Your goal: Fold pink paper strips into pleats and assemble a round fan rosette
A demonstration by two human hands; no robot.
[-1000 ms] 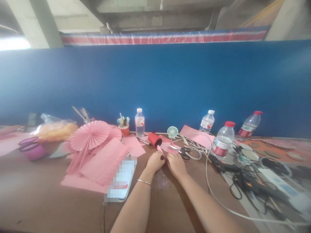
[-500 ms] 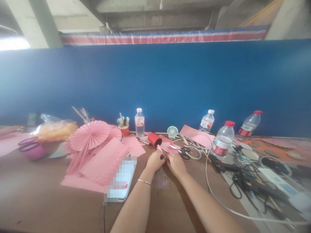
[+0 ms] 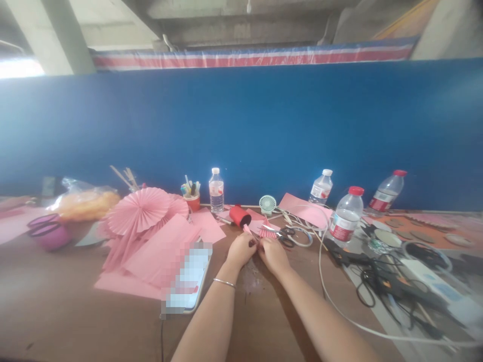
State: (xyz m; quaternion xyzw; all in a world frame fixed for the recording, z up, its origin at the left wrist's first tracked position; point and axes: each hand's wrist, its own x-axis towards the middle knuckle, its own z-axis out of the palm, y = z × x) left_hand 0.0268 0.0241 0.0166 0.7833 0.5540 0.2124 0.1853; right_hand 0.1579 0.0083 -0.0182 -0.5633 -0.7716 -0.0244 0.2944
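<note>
Over the table, my left hand (image 3: pixel 242 250) and my right hand (image 3: pixel 272 255) meet at the fingertips, both closed in a pinch. A narrow pink paper strip (image 3: pixel 247 229) sticks out above the left fingers, and its lower end is hidden between the hands. Just beyond them a red cylindrical container (image 3: pixel 240 216) lies on its side, its dark mouth facing me. A small pleated pink paper piece (image 3: pixel 267 231) rests past my right hand. Black-handled scissors (image 3: pixel 285 235) lie beside it, blades across the pleats.
Pink paper fans (image 3: pixel 139 211) and sheets are heaped left of a phone (image 3: pixel 188 279). Water bottles (image 3: pixel 217 191), a pen cup (image 3: pixel 192 201) and a small fan (image 3: pixel 267 204) line the back. Glue guns (image 3: pixel 409 296), cables and a power strip (image 3: pixel 433 281) crowd the right.
</note>
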